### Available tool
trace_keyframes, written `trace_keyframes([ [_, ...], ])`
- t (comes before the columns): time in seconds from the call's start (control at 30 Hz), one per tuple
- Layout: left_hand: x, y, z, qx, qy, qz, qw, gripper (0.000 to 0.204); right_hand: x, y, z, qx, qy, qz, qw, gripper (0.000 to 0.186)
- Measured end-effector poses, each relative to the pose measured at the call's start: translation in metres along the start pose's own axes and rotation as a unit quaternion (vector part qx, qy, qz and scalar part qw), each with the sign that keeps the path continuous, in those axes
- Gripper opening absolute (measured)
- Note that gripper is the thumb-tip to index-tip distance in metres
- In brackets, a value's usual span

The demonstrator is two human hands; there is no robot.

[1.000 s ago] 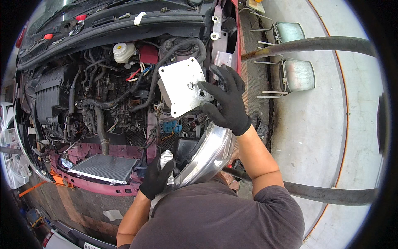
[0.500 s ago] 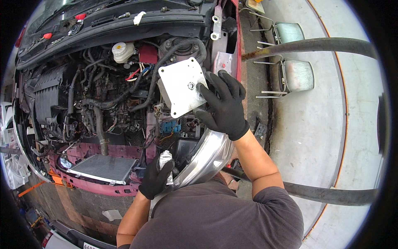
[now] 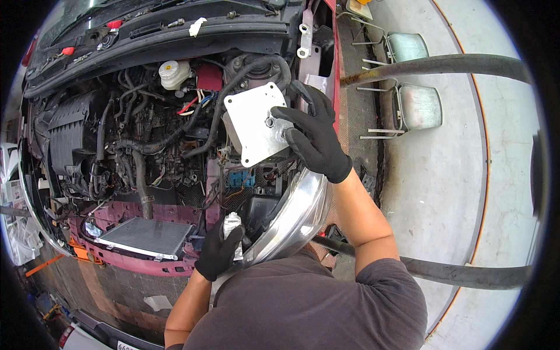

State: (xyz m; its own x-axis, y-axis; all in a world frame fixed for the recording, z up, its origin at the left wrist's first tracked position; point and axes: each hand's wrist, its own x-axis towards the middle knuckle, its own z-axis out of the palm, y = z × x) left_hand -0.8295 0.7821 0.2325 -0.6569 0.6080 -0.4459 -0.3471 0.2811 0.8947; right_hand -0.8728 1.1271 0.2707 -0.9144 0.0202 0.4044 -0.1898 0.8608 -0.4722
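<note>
A square silver metal plate (image 3: 248, 122) with corner holes and two round ports sits tilted over the engine bay; what supports it is hidden. At its right edge my right hand (image 3: 318, 137), in a black glove, has its fingers apart. The index finger and thumb rest on the plate around its ports, and the other fingers stretch past the edge. Lower down, my left hand (image 3: 217, 252), also gloved in black, is closed around a crumpled silver tube (image 3: 231, 224), held upright beside the headlight.
A clear headlight (image 3: 294, 213) lies close in front of me. Hoses, a white-capped reservoir (image 3: 174, 74) and a black engine cover (image 3: 73, 131) fill the bay. A radiator (image 3: 146, 236) lies at the front left. Metal chairs (image 3: 419, 107) and a thick post (image 3: 434, 67) are on the right.
My right hand's fingers have shifted over the plate; the thumb has moved up from its lower edge towards the ports. My left hand holds the tube in nearly the same place.
</note>
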Motion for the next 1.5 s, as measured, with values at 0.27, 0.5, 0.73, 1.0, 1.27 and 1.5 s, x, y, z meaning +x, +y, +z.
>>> trace_keyframes([
  [0.27,0.0,-0.002,0.004,-0.017,0.035,0.019,0.999,0.019,0.005,-0.015,-0.005,-0.162,0.038,0.01,0.986,0.051],
  [0.5,0.001,-0.003,0.001,-0.027,0.015,0.0,1.0,0.022,0.001,-0.028,0.0,-0.218,0.079,0.012,0.973,0.065],
  [0.73,0.0,-0.006,-0.002,-0.033,0.006,-0.021,0.999,0.027,-0.008,-0.015,0.0,-0.178,0.091,0.04,0.979,0.08],
  [1.0,0.002,-0.002,-0.003,-0.003,-0.004,-0.006,1.0,0.029,-0.005,-0.035,0.002,-0.157,0.002,0.02,0.987,0.075],
  [1.27,0.002,-0.004,0.0,0.013,0.026,0.03,0.999,0.02,-0.002,-0.039,0.007,-0.221,0.018,-0.015,0.975,0.065],
  [1.5,0.001,0.0,0.0,-0.007,0.024,0.022,0.999,0.019,-0.002,-0.039,0.009,-0.219,0.071,-0.029,0.973,0.056],
])
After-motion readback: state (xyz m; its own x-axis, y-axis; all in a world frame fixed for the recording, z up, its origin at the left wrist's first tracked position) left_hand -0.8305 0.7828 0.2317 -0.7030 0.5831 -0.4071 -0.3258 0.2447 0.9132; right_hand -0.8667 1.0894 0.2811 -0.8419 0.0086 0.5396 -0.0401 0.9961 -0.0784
